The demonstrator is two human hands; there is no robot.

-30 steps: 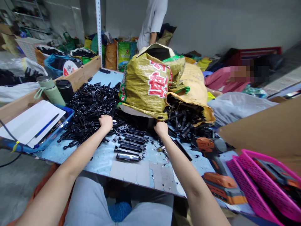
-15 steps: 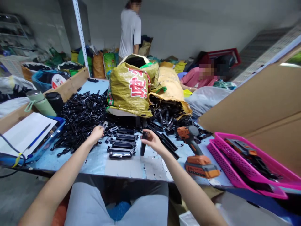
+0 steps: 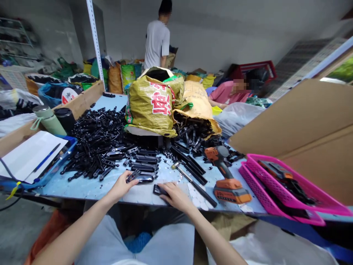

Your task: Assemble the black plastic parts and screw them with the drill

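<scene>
Workshop: cordless drill (image 3: 224,170), heaped parts (image 3: 96,136)

Soft, diffuse light covered the bench (image 3: 89,187) — shadows faint, small glints on the black parts (image 3: 96,136) — while the grey wall (image 3: 220,33) looked dim. A brighter patch showed at the upper right edge. The far shelving (image 3: 15,30) was blurred, and wide-angle distortion stretched the pink baskets (image 3: 266,180).

One head-worn view — forward and down across the near workbench (image 3: 82,187) to the far wall (image 3: 220,33).
</scene>
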